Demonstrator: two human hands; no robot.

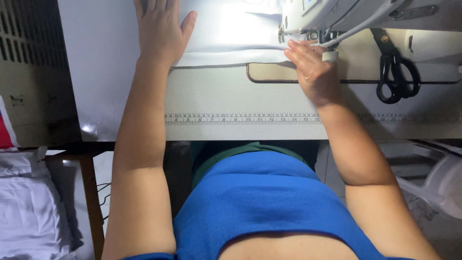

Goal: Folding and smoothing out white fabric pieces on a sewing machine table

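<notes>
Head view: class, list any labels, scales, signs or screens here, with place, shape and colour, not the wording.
Measuring scale: long thin printed strip along the sewing table's front edge, dark marks on cream.
Panel: top edge, on the white sewing machine, pale; too cropped to tell more.

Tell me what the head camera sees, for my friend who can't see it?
Two hands guide white fabric at a sewing machine: left hand flat on it, right hand by the needle. Black scissors lie right.

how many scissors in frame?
1. Black scissors lie on the table at right, beside the sewing machine, right of the right hand. More may be hidden under the machine or the white fabric.
</notes>
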